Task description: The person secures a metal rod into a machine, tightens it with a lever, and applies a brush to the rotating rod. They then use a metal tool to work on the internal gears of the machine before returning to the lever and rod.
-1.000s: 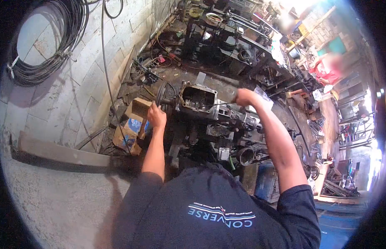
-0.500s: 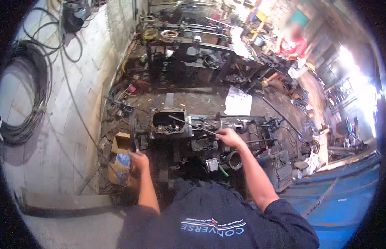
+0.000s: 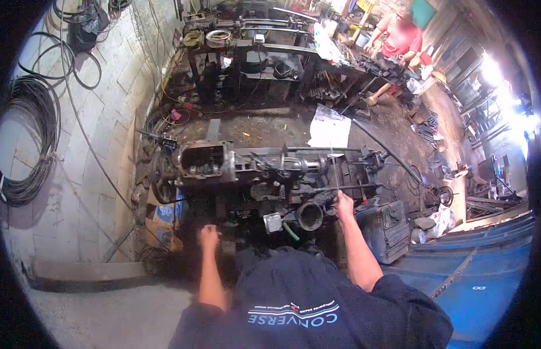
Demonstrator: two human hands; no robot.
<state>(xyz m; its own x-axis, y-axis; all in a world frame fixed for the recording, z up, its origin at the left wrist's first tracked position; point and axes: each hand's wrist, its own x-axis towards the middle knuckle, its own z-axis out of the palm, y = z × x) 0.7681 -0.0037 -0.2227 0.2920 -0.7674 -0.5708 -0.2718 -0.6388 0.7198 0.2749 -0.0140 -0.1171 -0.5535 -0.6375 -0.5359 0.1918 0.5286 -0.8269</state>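
Note:
A greasy lathe-like machine (image 3: 253, 174) stretches across in front of me. Its headstock box (image 3: 203, 161) has no cover, and gears show inside. My right hand (image 3: 343, 206) is closed around the lower end of a thin metal rod (image 3: 337, 171), which points away from me over the machine's right part. My left hand (image 3: 209, 238) hangs in front of the headstock, apart from it, with fingers curled and nothing visible in them. A dark pulley wheel (image 3: 161, 177) sits at the machine's left end. Near my right hand is a round metal ring-shaped housing (image 3: 310, 216).
Left of my left hand stands a cardboard box (image 3: 160, 231). A white sheet (image 3: 329, 127) lies on the floor behind the machine. Another person (image 3: 400, 38) in red sits at the back right by a cluttered workbench (image 3: 270, 49). Cable coils (image 3: 35, 139) hang on the left wall.
My right hand has moved right and toward me, taking the rod out of the headstock box. The left hand has come away from the pulley wheel. The view has shifted.

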